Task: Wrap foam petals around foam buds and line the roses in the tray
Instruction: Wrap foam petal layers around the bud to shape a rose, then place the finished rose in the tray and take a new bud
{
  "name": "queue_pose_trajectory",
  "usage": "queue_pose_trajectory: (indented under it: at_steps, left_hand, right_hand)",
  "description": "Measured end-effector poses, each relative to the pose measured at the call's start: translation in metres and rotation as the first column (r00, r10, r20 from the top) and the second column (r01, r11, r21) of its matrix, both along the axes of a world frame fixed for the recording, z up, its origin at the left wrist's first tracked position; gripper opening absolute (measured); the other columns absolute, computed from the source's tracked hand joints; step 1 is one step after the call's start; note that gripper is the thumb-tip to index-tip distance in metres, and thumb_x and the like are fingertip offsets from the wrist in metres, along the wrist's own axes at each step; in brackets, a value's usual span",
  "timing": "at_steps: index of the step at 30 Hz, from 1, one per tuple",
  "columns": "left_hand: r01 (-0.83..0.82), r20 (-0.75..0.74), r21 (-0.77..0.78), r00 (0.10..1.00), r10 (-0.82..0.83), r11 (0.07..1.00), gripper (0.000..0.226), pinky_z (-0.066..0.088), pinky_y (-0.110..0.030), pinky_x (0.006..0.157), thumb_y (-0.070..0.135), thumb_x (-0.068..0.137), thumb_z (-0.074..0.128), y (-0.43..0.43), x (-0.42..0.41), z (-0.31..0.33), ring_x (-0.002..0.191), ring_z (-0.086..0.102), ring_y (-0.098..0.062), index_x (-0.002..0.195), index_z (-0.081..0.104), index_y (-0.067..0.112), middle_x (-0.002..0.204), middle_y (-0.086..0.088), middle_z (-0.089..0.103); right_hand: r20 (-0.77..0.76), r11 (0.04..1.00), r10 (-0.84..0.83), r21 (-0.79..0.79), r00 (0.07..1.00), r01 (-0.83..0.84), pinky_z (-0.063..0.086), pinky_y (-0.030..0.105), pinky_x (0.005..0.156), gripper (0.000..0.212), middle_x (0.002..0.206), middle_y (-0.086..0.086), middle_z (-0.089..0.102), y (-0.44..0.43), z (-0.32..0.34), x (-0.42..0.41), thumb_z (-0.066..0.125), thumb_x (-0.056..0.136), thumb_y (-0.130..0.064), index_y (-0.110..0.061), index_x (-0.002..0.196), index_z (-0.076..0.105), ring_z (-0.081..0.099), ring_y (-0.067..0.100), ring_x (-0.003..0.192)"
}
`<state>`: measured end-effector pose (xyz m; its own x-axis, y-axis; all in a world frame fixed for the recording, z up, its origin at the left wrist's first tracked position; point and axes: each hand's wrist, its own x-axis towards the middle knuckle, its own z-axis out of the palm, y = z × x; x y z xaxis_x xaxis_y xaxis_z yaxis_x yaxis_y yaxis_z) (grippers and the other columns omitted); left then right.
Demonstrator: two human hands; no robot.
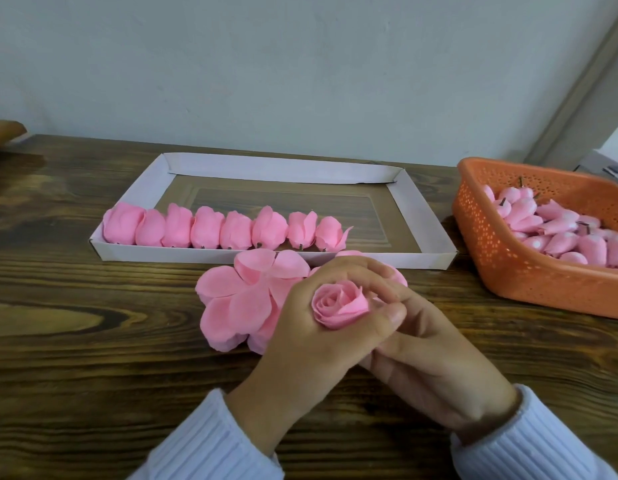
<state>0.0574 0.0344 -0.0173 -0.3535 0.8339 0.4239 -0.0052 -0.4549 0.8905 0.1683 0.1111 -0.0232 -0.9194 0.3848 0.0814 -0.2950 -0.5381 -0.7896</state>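
- The rose (338, 304) sits bloom-up in the left hand (300, 337), fingers curled snug round it.
- The right hand (435, 362) is tucked underneath. Can't tell if it's gripping.
- The free tray (418, 216) slot is straight ahead, right of the lined roses (330, 233), which lie flat, so I reckon it needs tipping.

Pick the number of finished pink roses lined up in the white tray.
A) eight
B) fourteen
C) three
A: eight roses lie side by side along the near wall of the tray, starting at its left end.
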Motion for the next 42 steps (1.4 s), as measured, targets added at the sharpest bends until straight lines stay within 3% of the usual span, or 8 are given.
queue_pose_trajectory:
  at_steps: [8, 12, 21, 26, 29, 34, 38, 42]
  left_hand:
    - [-0.003, 0.069, -0.024, 0.998, 0.005, 1.000, 0.012, 0.051, -0.018, 0.079, 0.024, 0.073, 0.063, 0.000, 0.001, -0.001, 0.096, 0.066, -0.008, 0.072, 0.075, 0.020, 0.094, 0.002, 0.069]
    - [0.002, 0.074, -0.044, 0.997, 0.002, 0.999, 0.014, 0.051, -0.016, 0.076, 0.029, 0.072, 0.062, 0.000, 0.002, 0.001, 0.093, 0.066, -0.008, 0.066, 0.072, 0.020, 0.096, -0.002, 0.068]
    - [-0.034, 0.100, -0.085, 0.994, 0.043, 0.996, 0.019, 0.052, -0.041, 0.092, 0.034, 0.068, 0.065, 0.000, -0.001, -0.004, 0.105, 0.064, -0.018, 0.065, 0.062, 0.015, 0.104, 0.000, 0.069]
    - [-0.351, 0.177, 0.084, 0.926, 0.332, 0.933, 0.037, 0.046, -0.044, 0.095, 0.059, 0.084, 0.052, 0.001, 0.004, -0.005, 0.112, 0.058, -0.019, 0.106, 0.055, 0.029, 0.116, 0.004, 0.062]
    - [-0.475, 0.126, 0.117, 0.878, 0.461, 0.872, 0.035, 0.043, -0.046, 0.101, 0.052, 0.090, 0.042, 0.002, 0.003, -0.006, 0.120, 0.054, -0.017, 0.115, 0.048, 0.027, 0.124, 0.003, 0.057]
    - [-0.511, 0.020, 0.083, 0.859, 0.512, 0.855, 0.043, 0.043, -0.021, 0.096, 0.041, 0.092, 0.029, 0.000, 0.002, -0.012, 0.114, 0.050, 0.003, 0.120, 0.048, 0.016, 0.116, 0.033, 0.050]
    - [-0.519, -0.007, 0.043, 0.854, 0.520, 0.853, 0.037, 0.041, -0.014, 0.091, 0.045, 0.091, 0.029, 0.000, 0.000, -0.013, 0.111, 0.051, 0.004, 0.115, 0.049, 0.026, 0.113, 0.031, 0.052]
    - [-0.517, 0.005, -0.002, 0.856, 0.517, 0.856, 0.036, 0.040, -0.011, 0.088, 0.048, 0.088, 0.031, 0.000, 0.001, -0.012, 0.106, 0.052, 0.005, 0.111, 0.051, 0.028, 0.110, 0.028, 0.054]
  right_hand:
    - [-0.034, 0.993, -0.011, 0.114, 0.999, 0.015, 0.053, 0.032, 0.089, 0.038, 0.109, 0.015, 0.068, -0.001, 0.002, -0.002, 0.065, 0.080, 0.004, -0.001, 0.118, 0.063, 0.065, 0.023, 0.104]
    - [0.073, 0.965, -0.078, 0.254, 0.994, 0.058, 0.053, 0.032, 0.086, 0.044, 0.099, 0.020, 0.063, 0.005, 0.004, -0.001, 0.085, 0.069, -0.017, 0.003, 0.102, 0.065, 0.062, 0.027, 0.095]
    - [0.241, 0.845, 0.002, 0.518, 0.971, -0.131, 0.052, 0.022, 0.078, 0.032, 0.098, 0.001, 0.072, 0.015, 0.026, -0.001, 0.064, 0.079, 0.007, -0.013, 0.102, 0.073, 0.067, 0.011, 0.092]
    - [0.343, 0.846, 0.048, 0.485, 0.938, -0.221, 0.053, 0.022, 0.059, 0.027, 0.088, 0.006, 0.072, 0.034, 0.044, -0.009, 0.064, 0.078, -0.004, -0.009, 0.104, 0.070, 0.067, 0.013, 0.071]
    - [0.283, 0.932, -0.063, 0.360, 0.957, -0.046, 0.056, 0.020, 0.060, 0.015, 0.081, 0.009, 0.071, 0.064, 0.058, -0.022, 0.065, 0.080, -0.005, -0.005, 0.094, 0.071, 0.067, 0.014, 0.066]
    - [0.514, 0.845, -0.534, 0.347, 0.671, 0.407, 0.055, 0.020, 0.056, 0.027, 0.093, 0.014, 0.063, 0.126, 0.050, -0.053, 0.059, 0.092, -0.004, 0.000, 0.118, 0.055, 0.070, 0.021, 0.069]
    - [0.585, 0.667, -0.681, 0.744, 0.441, 0.043, 0.057, 0.026, 0.060, 0.062, 0.113, 0.010, 0.058, 0.137, 0.028, -0.068, 0.056, 0.091, -0.006, -0.026, 0.145, 0.035, 0.064, 0.018, 0.076]
    - [0.531, 0.491, -0.738, 0.846, 0.417, -0.207, 0.042, 0.023, 0.060, 0.054, 0.125, 0.006, 0.055, 0.136, 0.019, -0.083, 0.057, 0.088, -0.012, -0.024, 0.140, 0.043, 0.057, 0.015, 0.080]
